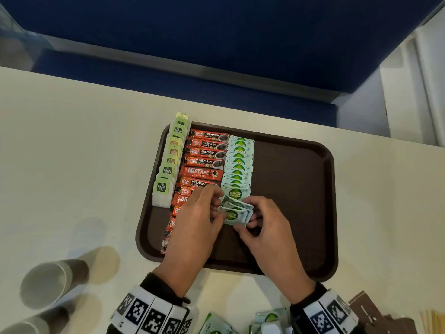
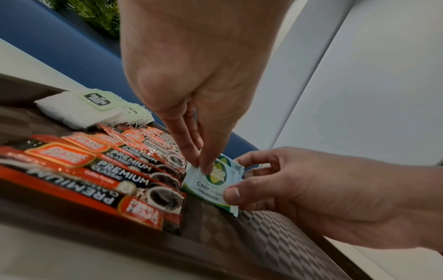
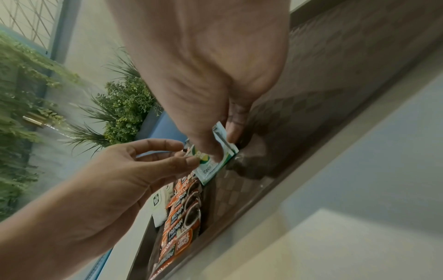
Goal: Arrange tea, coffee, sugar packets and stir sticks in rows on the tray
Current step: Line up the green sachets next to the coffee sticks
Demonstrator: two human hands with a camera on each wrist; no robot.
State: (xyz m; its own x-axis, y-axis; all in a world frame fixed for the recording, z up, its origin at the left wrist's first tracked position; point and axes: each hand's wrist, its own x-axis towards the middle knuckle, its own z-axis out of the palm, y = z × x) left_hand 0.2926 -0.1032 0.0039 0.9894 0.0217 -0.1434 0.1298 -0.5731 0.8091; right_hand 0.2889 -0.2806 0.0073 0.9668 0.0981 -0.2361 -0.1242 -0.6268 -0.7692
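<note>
On the brown tray lie three rows: green-tagged tea bags at the left, red coffee sachets in the middle, pale Coco Natura sugar packets to their right. At the near end of the sugar row both hands hold a small stack of sugar packets. My right hand grips the stack between thumb and fingers. My left hand pinches the top packet at its upper edge. The lower coffee sachets are partly hidden under my left hand.
Paper cups lie on the white table at the lower left. Loose sugar packets, brown sachets and wooden stir sticks sit at the near edge. The tray's right half is bare. A blue bench runs behind the table.
</note>
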